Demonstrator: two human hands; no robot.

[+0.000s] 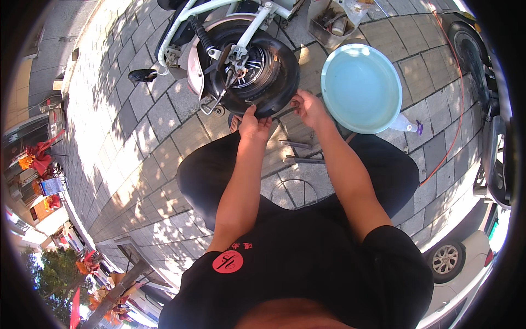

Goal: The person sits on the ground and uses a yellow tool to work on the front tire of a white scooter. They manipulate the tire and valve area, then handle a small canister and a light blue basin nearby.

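Observation:
A scooter's rear wheel [257, 67] is ahead of me, still mounted in its white frame. Smooth black rubber, apparently an inner tube [274, 101], bulges from the wheel's near side, with a small metal stem by my thumb. My left hand [255, 127] is closed on its near edge, thumb on top and fingers below. At the tube's right edge, my right hand [311, 111] has its fingers curled; whatever they hold, if anything, is hidden. Tyre levers [304, 160] lie on the paving between my knees, beside a thin wire-like loop [294, 193].
A light-blue basin [361, 88] stands close to my right hand, with a clear bottle [404, 125] beside it. Beyond is a tub of tools [331, 24]. An orange hose [459, 118] crosses the paving on the right, near a parked scooter [496, 159] and white car [460, 274].

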